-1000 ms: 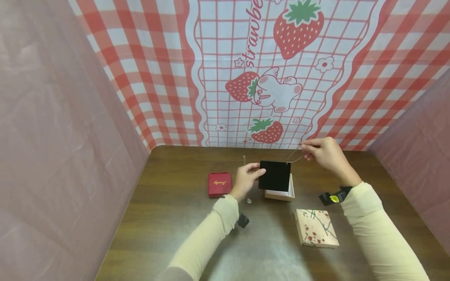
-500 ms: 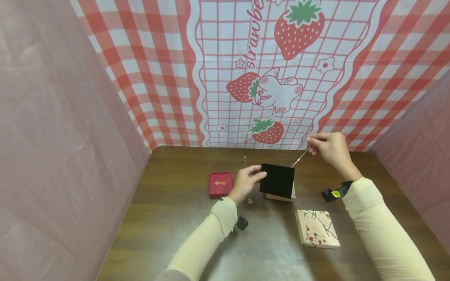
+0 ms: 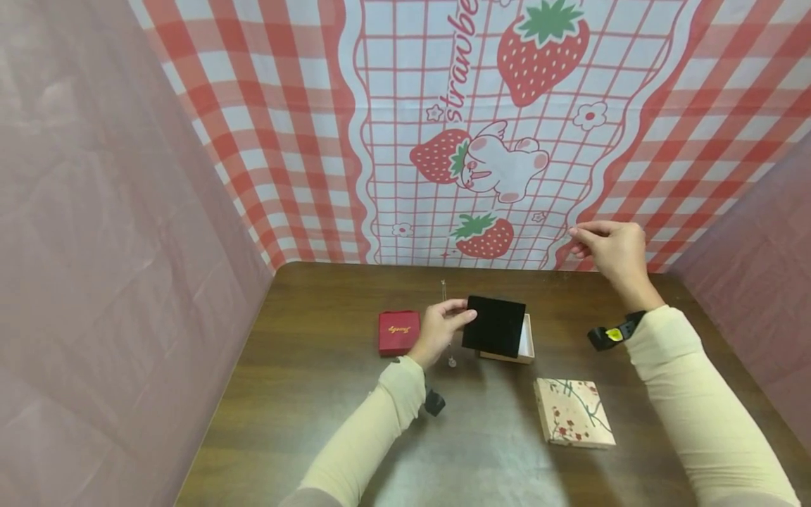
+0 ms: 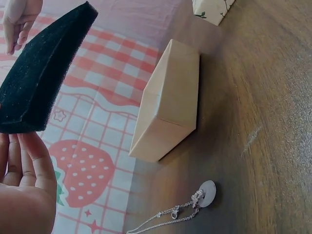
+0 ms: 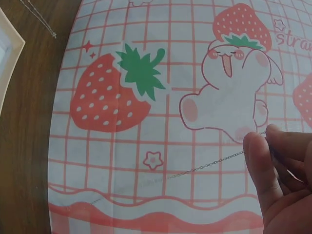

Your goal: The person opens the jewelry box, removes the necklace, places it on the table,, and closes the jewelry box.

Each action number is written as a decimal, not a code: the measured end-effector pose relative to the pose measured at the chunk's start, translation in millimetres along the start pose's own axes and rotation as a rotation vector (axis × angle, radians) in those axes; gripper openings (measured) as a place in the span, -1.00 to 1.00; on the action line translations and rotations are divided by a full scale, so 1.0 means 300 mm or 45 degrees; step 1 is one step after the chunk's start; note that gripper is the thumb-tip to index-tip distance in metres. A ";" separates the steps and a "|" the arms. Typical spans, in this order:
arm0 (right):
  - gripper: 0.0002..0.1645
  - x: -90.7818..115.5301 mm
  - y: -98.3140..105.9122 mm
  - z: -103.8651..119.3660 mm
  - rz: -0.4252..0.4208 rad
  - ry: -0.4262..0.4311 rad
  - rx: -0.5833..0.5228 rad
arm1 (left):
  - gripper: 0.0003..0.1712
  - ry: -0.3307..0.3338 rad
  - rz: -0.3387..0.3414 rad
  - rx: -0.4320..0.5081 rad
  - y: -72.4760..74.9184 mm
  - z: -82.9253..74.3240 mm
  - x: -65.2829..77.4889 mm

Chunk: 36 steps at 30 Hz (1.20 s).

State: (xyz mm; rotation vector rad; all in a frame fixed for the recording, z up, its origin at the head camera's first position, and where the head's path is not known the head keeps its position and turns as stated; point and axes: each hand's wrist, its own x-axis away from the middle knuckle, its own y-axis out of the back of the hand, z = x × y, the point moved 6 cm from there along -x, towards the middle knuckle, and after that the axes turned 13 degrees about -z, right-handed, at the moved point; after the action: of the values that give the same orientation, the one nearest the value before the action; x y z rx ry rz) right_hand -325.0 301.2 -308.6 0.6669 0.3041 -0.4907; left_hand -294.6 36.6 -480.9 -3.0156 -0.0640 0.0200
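My left hand [image 3: 437, 327] grips the left edge of a square black foam pad [image 3: 495, 326], thumb on its face, and holds it tilted over an open cream box [image 4: 178, 92]. Raised to the right, my right hand [image 3: 617, 253] pinches a thin necklace chain [image 5: 207, 165] between thumb and forefinger. The chain trails away from the fingertips, and its far end fades from sight in the right wrist view. On the table by the left hand lies another necklace with a round pale pendant [image 4: 207, 193]; the hand hides part of its chain in the head view.
A small red box [image 3: 398, 332] with gold lettering sits left of the left hand. Nearer the front right lies a square box lid with a blossom print [image 3: 573, 412]. Behind the wooden table [image 3: 304, 394] hangs a strawberry-print cloth [image 3: 310, 148].
My right hand has moved up and right, drawing the chain away from the pad. The left hand still holds the pad, which has shifted and tilted slightly over the box.
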 end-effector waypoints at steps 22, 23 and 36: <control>-0.60 0.037 -0.029 0.037 0.224 0.168 0.224 | -0.66 0.057 -0.126 -0.058 0.006 0.004 -0.003; -0.59 0.039 -0.027 0.039 0.217 0.174 0.229 | -0.66 0.064 -0.124 -0.057 0.004 0.006 -0.003; -0.64 0.049 -0.010 0.045 0.185 0.176 0.294 | -0.64 0.099 -0.130 -0.057 0.014 0.031 -0.015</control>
State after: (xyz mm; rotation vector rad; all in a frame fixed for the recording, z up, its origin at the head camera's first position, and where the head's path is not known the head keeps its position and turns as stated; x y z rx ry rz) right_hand -312.7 285.5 -306.4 0.9434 0.3291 -0.3441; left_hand -299.0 33.3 -490.7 -3.0494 -0.2137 -0.1098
